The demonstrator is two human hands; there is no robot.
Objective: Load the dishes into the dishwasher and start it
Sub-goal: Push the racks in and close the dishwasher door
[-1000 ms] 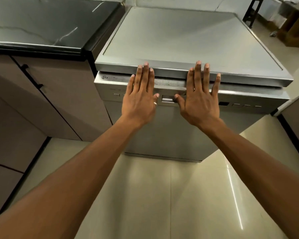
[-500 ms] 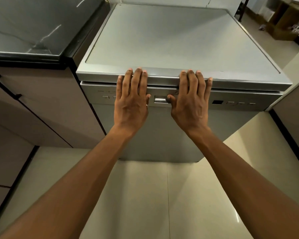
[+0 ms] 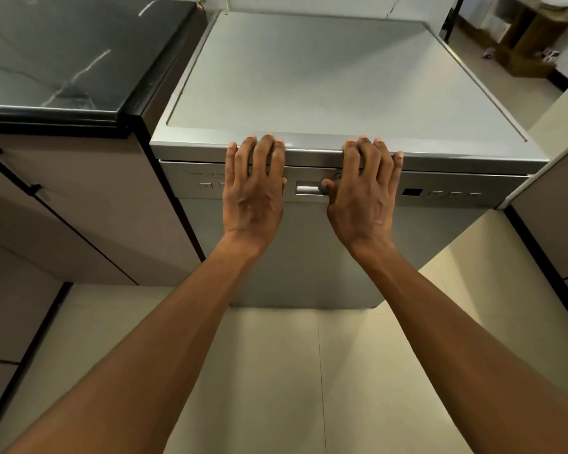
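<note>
A silver freestanding dishwasher stands in front of me with its door closed flush under the flat top. My left hand and my right hand press flat on the top of the door, fingers together, fingertips reaching the front lip of the top. Between them shows the door's recessed handle. The control strip has small buttons at the left and a dark display at the right. No dishes are in view.
A dark marble counter over beige cabinets adjoins the dishwasher on the left. Another beige cabinet stands at the right. Glossy cream floor tiles lie below. Wooden furniture sits far back right.
The gap at the top of the door has closed as both hands pushed forward. My fingers have drawn closer together, and the view has shifted slightly.
</note>
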